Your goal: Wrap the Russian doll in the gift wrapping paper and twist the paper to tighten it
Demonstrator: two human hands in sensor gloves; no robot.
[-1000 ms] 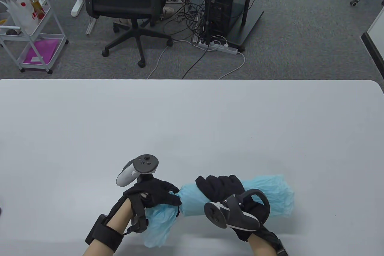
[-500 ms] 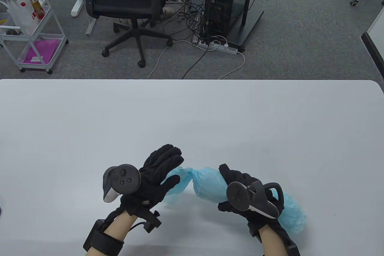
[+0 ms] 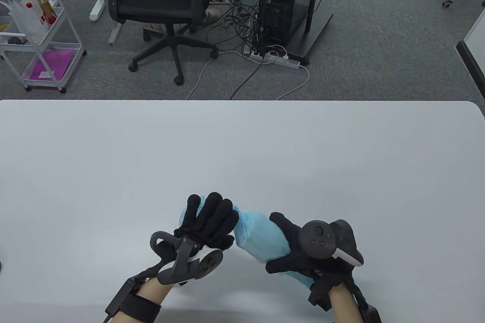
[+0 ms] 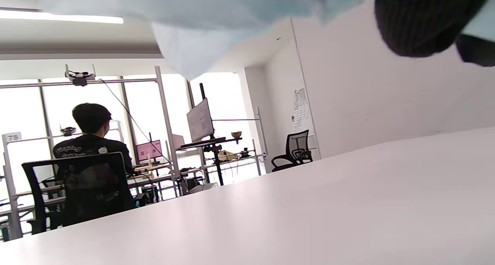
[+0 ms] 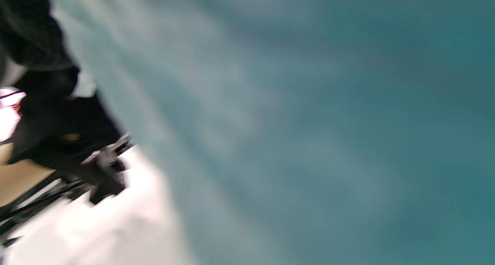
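Both hands: my left hand [image 3: 207, 222] curls round the paper's twisted end; my right hand [image 3: 291, 253] grips the wrapped body.
Paper [image 3: 257, 236]: light blue, crinkled, a tilted bundle.
Doll: hidden inside.
Place: above the table [image 3: 242, 149], near edge.

Left hand [image 3: 206, 220]: fingers extended toward 12 o'clock, curled over the paper's end. Right hand [image 3: 293, 251]: at 3 o'clock of it, grip closed round the wrapped bundle [image 3: 259, 234].

- Left hand [image 3: 206, 222] rolled over, fingers now closed round the paper's left tail [image 3: 197, 205]
- Wrapped doll [image 3: 259, 237] tilted steeper in the right hand [image 3: 291, 253], right tail tucked under
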